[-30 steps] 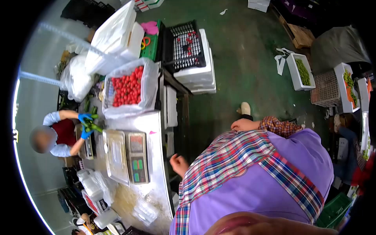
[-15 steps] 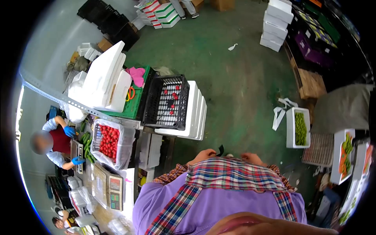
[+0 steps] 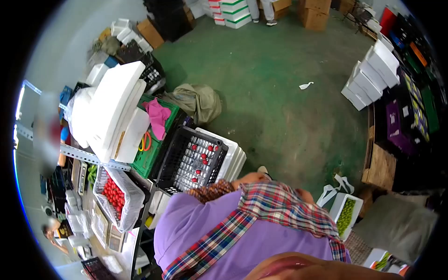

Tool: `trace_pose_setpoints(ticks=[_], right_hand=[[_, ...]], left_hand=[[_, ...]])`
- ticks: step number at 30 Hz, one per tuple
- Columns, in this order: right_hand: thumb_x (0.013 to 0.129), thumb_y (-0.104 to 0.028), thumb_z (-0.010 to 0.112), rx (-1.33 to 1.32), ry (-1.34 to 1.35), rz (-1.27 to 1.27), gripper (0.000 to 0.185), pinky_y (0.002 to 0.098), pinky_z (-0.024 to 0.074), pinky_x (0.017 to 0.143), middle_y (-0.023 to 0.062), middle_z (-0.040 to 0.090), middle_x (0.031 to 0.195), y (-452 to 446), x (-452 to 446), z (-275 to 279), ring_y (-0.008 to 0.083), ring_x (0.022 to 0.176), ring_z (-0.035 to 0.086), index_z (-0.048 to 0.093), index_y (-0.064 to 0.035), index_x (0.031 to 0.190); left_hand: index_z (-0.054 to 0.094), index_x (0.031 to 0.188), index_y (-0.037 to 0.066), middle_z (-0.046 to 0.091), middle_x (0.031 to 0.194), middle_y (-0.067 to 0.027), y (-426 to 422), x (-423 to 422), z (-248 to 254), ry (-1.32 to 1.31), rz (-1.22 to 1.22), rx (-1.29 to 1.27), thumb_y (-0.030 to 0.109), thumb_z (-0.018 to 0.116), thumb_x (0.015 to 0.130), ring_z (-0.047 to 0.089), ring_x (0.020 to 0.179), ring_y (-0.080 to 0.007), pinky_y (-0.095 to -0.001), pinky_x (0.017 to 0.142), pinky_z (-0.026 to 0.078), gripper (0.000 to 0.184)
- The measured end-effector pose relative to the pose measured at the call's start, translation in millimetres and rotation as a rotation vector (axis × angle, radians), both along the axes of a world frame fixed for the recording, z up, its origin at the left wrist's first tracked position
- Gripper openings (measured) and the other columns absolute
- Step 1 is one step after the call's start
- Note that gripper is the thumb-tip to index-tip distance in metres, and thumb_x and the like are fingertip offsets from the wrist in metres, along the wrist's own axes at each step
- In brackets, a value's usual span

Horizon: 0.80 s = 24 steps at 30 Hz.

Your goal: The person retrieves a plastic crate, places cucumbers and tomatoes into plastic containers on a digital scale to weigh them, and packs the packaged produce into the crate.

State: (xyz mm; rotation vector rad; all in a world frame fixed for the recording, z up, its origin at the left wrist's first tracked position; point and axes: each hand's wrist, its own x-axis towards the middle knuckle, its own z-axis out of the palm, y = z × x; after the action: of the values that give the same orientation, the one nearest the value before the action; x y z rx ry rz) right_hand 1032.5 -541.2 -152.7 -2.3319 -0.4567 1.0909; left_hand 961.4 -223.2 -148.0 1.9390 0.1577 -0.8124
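Observation:
My left hand (image 3: 252, 179) is at the front of my waist, at the top edge of the plaid apron (image 3: 275, 196); its fingers are too small and blurred to read. My right hand (image 3: 305, 195) shows only in part past the apron's right side, its fingers hidden. Left of my left hand, a black crate (image 3: 167, 164) with several red fruits stands on white foam boxes (image 3: 239, 161). Farther left, a lined box of red fruits (image 3: 113, 195) sits on the metal table (image 3: 133, 240).
A green crate (image 3: 148, 164) holds orange-handled scissors (image 3: 146, 141) and a pink cloth (image 3: 158, 117). At right are a box of green fruit (image 3: 346, 215), a wooden pallet (image 3: 380, 165) and stacked white boxes (image 3: 368, 79). A blurred person (image 3: 46, 135) is beyond the table; another person's legs (image 3: 261, 11) show at the top.
The view and my body have turned; the floor and white stacks at the right show more. My right hand is now more hidden by the apron. The person beyond the table appears farther left.

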Motion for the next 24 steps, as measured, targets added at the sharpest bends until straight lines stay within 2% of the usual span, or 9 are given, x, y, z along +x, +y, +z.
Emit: trace_pose_setpoints(ticks=[3,5,8,10,13,15,16,20,24], right_hand=[[0.086,-0.030,0.057,0.106,0.055,-0.010,0.036,0.0385,0.0493,0.081,0.0157,0.066,0.103,14.0,77.0,12.3,0.0319,0.094,0.062,0.061,-0.0063,0.113],[0.087,-0.032,0.056,0.181,0.085,0.013,0.037,0.0395,0.0490,0.083,0.0165,0.065,0.106,20.4,124.3,19.0,0.0317,0.096,0.062,0.062,-0.0061,0.112],[0.087,-0.035,0.055,-0.013,0.154,0.086,0.040,0.0396,0.0476,0.086,0.0177,0.063,0.110,56.9,196.0,32.4,0.0316,0.098,0.061,0.063,-0.0052,0.112],[0.087,-0.037,0.053,0.014,0.131,0.072,0.043,0.0395,0.0463,0.088,0.0190,0.062,0.111,67.9,241.9,12.8,0.0321,0.100,0.060,0.063,-0.0042,0.113],[0.087,-0.040,0.050,0.128,0.127,0.222,0.048,0.0398,0.0451,0.090,0.0200,0.061,0.112,84.6,336.1,-60.6,0.0330,0.103,0.058,0.062,-0.0028,0.115],[0.087,-0.041,0.048,0.221,0.144,0.385,0.051,0.0402,0.0445,0.091,0.0203,0.061,0.114,90.1,407.0,-103.8,0.0336,0.106,0.057,0.061,-0.0018,0.116],[0.086,-0.037,0.051,0.026,0.131,0.370,0.047,0.0407,0.0454,0.090,0.0199,0.062,0.111,130.8,441.3,-23.2,0.0344,0.102,0.058,0.060,-0.0013,0.116],[0.084,-0.025,0.055,0.228,0.066,0.616,0.035,0.0440,0.0478,0.083,0.0193,0.063,0.104,167.4,568.3,-13.5,0.0352,0.093,0.060,0.062,-0.0022,0.111],[0.082,-0.027,0.056,0.110,-0.044,0.978,0.030,0.0428,0.0486,0.079,0.0180,0.064,0.099,232.4,653.3,-23.5,0.0371,0.091,0.060,0.064,-0.0069,0.103]], left_hand=[[0.060,0.106,0.001,0.062,0.092,-0.0228,32.4,73.2,32.9,-0.254,0.057,-0.010,0.023,0.055,0.085,0.059,0.085,-0.0392,-0.0435,0.074,0.048,0.031],[0.059,0.104,-0.002,0.061,0.091,-0.0246,39.2,107.2,26.2,-0.263,0.074,0.038,0.021,0.055,0.084,0.058,0.083,-0.0406,-0.0451,0.073,0.048,0.031],[0.058,0.102,-0.007,0.060,0.090,-0.0272,61.7,145.0,-7.7,-0.363,0.123,0.058,0.019,0.054,0.082,0.057,0.081,-0.0426,-0.0472,0.072,0.047,0.033],[0.057,0.099,-0.010,0.059,0.089,-0.0297,67.8,166.0,-42.2,-0.488,0.235,0.034,0.019,0.054,0.080,0.057,0.081,-0.0440,-0.0490,0.070,0.046,0.035],[0.057,0.102,-0.008,0.061,0.087,-0.0271,84.8,200.5,-67.6,-0.295,0.342,0.080,0.022,0.055,0.082,0.057,0.080,-0.0422,-0.0476,0.072,0.047,0.035],[0.057,0.102,-0.008,0.061,0.088,-0.0266,93.7,242.3,-58.5,-0.207,0.450,0.054,0.022,0.055,0.083,0.058,0.080,-0.0417,-0.0471,0.072,0.047,0.036],[0.058,0.103,-0.007,0.061,0.088,-0.0263,95.2,262.0,-50.0,-0.177,0.515,0.038,0.023,0.055,0.083,0.058,0.081,-0.0414,-0.0469,0.073,0.047,0.036],[0.058,0.104,-0.007,0.062,0.089,-0.0252,95.0,349.1,-6.9,-0.112,0.790,-0.071,0.024,0.055,0.085,0.058,0.082,-0.0404,-0.0460,0.074,0.047,0.036],[0.058,0.107,-0.005,0.063,0.092,-0.0238,112.8,414.6,48.6,-0.110,0.895,0.005,0.026,0.055,0.086,0.059,0.085,-0.0384,-0.0440,0.076,0.047,0.037]])
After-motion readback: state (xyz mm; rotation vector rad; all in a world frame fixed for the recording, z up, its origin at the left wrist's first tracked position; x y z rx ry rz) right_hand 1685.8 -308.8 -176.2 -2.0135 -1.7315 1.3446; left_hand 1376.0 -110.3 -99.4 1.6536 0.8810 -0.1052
